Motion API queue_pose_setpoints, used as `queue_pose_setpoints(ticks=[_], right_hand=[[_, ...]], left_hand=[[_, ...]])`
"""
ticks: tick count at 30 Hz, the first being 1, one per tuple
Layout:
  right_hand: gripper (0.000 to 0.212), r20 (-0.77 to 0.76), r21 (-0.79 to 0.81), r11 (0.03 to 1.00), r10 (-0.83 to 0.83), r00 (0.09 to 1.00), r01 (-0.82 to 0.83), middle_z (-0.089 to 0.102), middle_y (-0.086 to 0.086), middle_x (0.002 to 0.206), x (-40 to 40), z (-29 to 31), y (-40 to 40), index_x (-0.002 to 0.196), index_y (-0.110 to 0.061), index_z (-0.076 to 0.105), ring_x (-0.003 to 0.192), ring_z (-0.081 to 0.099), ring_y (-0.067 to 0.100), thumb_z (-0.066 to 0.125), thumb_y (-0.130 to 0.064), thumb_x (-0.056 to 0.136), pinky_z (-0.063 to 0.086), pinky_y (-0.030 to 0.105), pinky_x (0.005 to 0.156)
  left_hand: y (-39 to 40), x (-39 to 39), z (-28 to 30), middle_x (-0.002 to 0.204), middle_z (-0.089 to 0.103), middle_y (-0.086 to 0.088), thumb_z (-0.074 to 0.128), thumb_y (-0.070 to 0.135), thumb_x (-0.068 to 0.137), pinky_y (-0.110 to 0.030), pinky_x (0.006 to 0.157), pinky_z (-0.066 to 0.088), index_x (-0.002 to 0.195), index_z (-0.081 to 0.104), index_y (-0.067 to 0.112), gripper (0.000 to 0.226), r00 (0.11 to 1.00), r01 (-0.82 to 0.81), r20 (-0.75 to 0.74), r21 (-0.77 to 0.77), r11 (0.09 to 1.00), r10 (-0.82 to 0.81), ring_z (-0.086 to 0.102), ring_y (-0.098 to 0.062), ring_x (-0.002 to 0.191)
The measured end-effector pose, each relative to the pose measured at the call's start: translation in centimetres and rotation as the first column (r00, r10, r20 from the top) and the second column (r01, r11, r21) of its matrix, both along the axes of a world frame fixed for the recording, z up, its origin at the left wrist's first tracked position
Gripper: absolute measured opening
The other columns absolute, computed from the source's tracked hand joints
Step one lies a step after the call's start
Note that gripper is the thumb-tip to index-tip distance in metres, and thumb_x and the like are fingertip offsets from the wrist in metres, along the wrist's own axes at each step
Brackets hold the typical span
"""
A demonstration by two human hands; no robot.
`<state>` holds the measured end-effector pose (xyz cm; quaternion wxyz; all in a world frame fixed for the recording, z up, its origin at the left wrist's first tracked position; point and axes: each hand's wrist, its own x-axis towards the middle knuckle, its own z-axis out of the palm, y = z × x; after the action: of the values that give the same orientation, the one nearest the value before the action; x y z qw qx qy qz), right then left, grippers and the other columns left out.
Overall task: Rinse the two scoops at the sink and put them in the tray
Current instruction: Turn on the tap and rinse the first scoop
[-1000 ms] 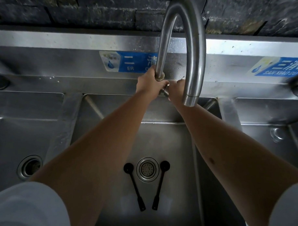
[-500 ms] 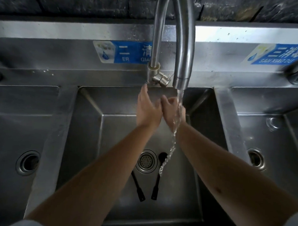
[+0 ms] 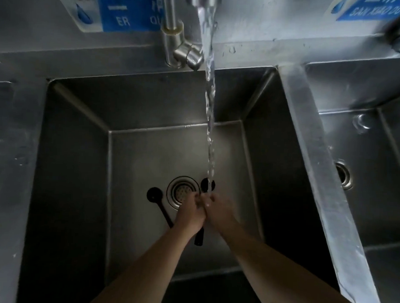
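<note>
Two black scoops lie on the floor of the middle sink basin (image 3: 76, 169), one on each side of the drain strainer (image 3: 181, 191). The left scoop (image 3: 155, 194) shows its round head and part of its handle. Only the head and handle end of the right scoop (image 3: 208, 184) show. My left hand (image 3: 190, 215) and my right hand (image 3: 218, 211) are pressed together, fingers curled, low over the right scoop's handle. The water stream (image 3: 210, 129) from the tap (image 3: 189, 53) lands on them. Whether either hand grips the handle is hidden. No tray is in view.
A steel divider (image 3: 319, 155) separates the middle basin from the right basin (image 3: 369, 202), which has its own drain (image 3: 343, 174). Another basin edge lies at the far left. Blue labels are on the backsplash (image 3: 122, 15).
Both hands left the tap valve and dropped from mid-basin to the basin floor over the right scoop. Water now runs. The view tilted down and closer.
</note>
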<state>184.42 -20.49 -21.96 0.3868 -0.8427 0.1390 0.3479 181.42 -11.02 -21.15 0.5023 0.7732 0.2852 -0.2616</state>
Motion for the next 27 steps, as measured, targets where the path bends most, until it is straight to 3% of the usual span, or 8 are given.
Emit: queue_pose_setpoints(ticks=[2,5,9,14,18,22,25,27], right_hand=[[0.025,-0.024,-0.032,0.994,-0.104,0.994,0.103,0.068,0.0,0.096,-1.2,-1.6,-0.4,0.102,-0.017,0.068,0.084,0.058,0.016,0.062,-0.036,0.088,0.038,0.022,0.06],[0.022,-0.045,-0.121,0.978,-0.178,0.983,0.172,0.07,0.007,0.098,-1.8,-3.7,-0.5,0.093,-0.016,0.066,0.082,0.061,0.02,0.068,-0.035,0.083,0.04,0.026,0.064],[0.022,-0.019,-0.16,0.985,-0.071,0.997,0.067,0.073,0.013,0.095,-1.8,-5.4,-0.1,0.092,-0.011,0.071,0.089,0.067,0.029,0.066,-0.03,0.083,0.046,0.029,0.066],[0.022,-0.05,-0.052,0.999,0.015,0.999,-0.018,0.074,0.018,0.093,-2.0,-4.6,-1.1,0.086,-0.008,0.073,0.088,0.067,0.03,0.064,-0.028,0.089,0.05,0.037,0.074],[0.021,-0.09,0.135,0.985,-0.098,0.991,0.11,0.072,0.016,0.078,-2.9,-0.2,-2.2,0.081,-0.005,0.076,0.072,0.063,0.023,0.066,-0.022,0.088,0.05,0.038,0.069],[0.022,-0.232,0.273,0.933,-0.175,0.957,0.236,0.066,0.003,0.061,-3.8,5.8,-2.7,0.071,-0.017,0.076,0.06,0.059,0.016,0.066,-0.024,0.09,0.046,0.029,0.057],[0.022,-0.287,0.293,0.909,-0.212,0.934,0.296,0.065,0.004,0.065,-4.3,9.5,-3.0,0.084,-0.009,0.075,0.06,0.057,0.017,0.066,-0.028,0.091,0.044,0.024,0.052],[0.027,-0.293,0.32,0.888,-0.239,0.926,0.33,0.06,0.004,0.06,-4.3,11.4,-3.4,0.091,0.001,0.073,0.054,0.052,0.017,0.067,-0.026,0.089,0.041,0.022,0.048]], left_hand=[[-0.4,-0.9,-1.4,0.109,0.069,-0.002,0.055,0.021,0.092,-0.03,0.077,0.046,0.116,0.059,0.017,0.025,0.999,0.017,-0.032,0.029,0.999,-0.016,0.063,-0.02,0.099],[-1.2,-1.6,-3.1,0.103,0.071,-0.01,0.055,0.013,0.09,-0.032,0.078,0.047,0.104,0.066,0.01,0.018,0.997,0.072,-0.029,0.072,0.995,-0.07,0.064,-0.025,0.099],[-1.3,-2.2,-4.3,0.106,0.071,-0.012,0.05,0.006,0.09,-0.023,0.073,0.038,0.1,0.07,0.008,0.022,0.997,0.072,-0.013,0.111,0.991,-0.071,0.063,-0.025,0.102],[-0.7,-2.6,-3.3,0.105,0.075,-0.007,0.053,0.008,0.088,-0.022,0.073,0.042,0.104,0.075,0.017,0.029,0.996,0.095,-0.007,0.093,0.991,-0.094,0.065,-0.018,0.098],[-0.2,-2.2,-0.6,0.092,0.073,-0.008,0.055,0.021,0.093,-0.033,0.074,0.051,0.088,0.072,0.013,0.019,0.998,-0.064,-0.027,0.031,0.998,0.064,0.065,-0.02,0.084],[-0.2,-0.6,3.6,0.077,0.061,0.007,0.046,0.03,0.095,-0.03,0.065,0.043,0.074,0.058,0.029,0.024,0.98,-0.199,0.017,-0.034,0.979,0.199,0.059,-0.013,0.076],[-0.4,0.4,6.3,0.097,0.067,-0.003,0.048,0.027,0.095,-0.039,0.082,0.05,0.099,0.064,0.022,0.017,0.96,-0.273,0.023,-0.126,0.954,0.278,0.063,-0.022,0.091],[-0.7,0.9,8.0,0.101,0.068,-0.008,0.052,0.021,0.095,-0.041,0.079,0.054,0.109,0.065,0.019,0.02,0.943,-0.329,-0.013,-0.182,0.927,0.332,0.067,-0.028,0.092]])
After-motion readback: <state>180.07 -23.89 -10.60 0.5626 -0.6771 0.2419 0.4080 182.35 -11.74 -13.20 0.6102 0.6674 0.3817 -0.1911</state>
